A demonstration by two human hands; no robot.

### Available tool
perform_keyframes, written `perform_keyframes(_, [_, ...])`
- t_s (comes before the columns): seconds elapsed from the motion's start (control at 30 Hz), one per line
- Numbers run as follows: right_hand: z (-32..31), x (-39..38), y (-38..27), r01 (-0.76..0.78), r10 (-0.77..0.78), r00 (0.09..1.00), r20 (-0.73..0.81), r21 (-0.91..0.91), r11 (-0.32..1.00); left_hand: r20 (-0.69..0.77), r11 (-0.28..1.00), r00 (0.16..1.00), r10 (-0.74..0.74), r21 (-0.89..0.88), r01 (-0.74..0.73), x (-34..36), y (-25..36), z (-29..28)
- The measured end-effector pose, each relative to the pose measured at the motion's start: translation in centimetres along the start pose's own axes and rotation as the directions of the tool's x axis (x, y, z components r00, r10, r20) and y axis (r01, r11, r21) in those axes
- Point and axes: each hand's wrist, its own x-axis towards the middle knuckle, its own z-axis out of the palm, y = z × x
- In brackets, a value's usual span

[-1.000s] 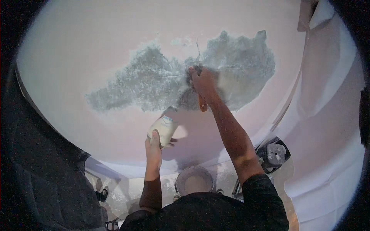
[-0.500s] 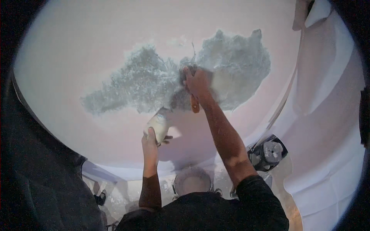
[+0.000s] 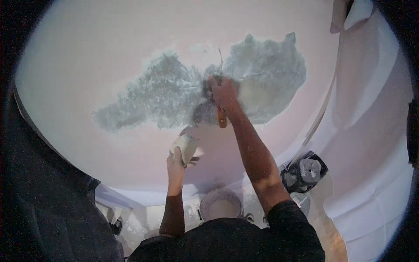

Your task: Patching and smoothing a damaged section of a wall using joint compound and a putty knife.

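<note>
In front of me is a pale pinkish wall (image 3: pixel 109 56) with a large, ragged grey patch (image 3: pixel 270 61) across its middle. My right hand (image 3: pixel 225 94) is closed around a putty knife (image 3: pixel 222 119) and rests near the narrow middle of the patch. The orange-brown handle end sticks out below the fist; the blade is mostly hidden by the hand and shadow. Lower and to the left, my left hand (image 3: pixel 176 168) grips a rounded cream container (image 3: pixel 185 147), tilted, just below the patch's lower edge. Its contents cannot be made out.
A round bucket (image 3: pixel 235 198) stands below, close to my body. At the lower right sits a dark machine or case (image 3: pixel 301 177) with a whitish round top. White sheeting (image 3: pixel 371 183) hangs on the right; dark cloth (image 3: pixel 48 209) covers the left. White spatters mark the floor (image 3: pixel 139 225).
My left hand and the cream container have shifted slightly right and down, away from the patch's lower edge. My right hand with the putty knife stays at nearly the same spot.
</note>
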Motion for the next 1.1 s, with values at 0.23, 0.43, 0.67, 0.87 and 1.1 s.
perform_keyframes(0.23, [-0.6,0.0,-3.0,-0.112,0.111,0.993,0.045,0.028,0.993,-0.083,1.000,0.996,-0.016,-0.003,0.015,-0.2,0.2,-1.1])
perform_keyframes(0.43, [-0.8,-0.4,-1.7,-0.033,0.027,0.997,0.072,0.081,0.996,-0.101,1.000,0.995,0.027,-0.006,-0.027,-0.9,0.9,-1.0])
perform_keyframes(0.67, [-1.5,0.9,0.3,-0.024,0.017,0.996,0.083,0.076,0.997,-0.109,1.000,0.994,-0.007,-0.019,0.005,-0.3,-0.1,-1.4])
perform_keyframes(0.87, [-2.1,-1.4,-2.5,0.016,-0.015,0.999,0.042,-0.025,1.000,-0.103,0.999,0.994,0.030,0.045,-0.025,-0.8,0.7,-1.7])
perform_keyframes(1.1, [-2.0,1.7,0.4,0.208,-0.235,0.971,-0.046,-0.323,0.923,0.007,0.999,1.000,-0.025,-0.038,0.026,1.4,-0.3,2.6])
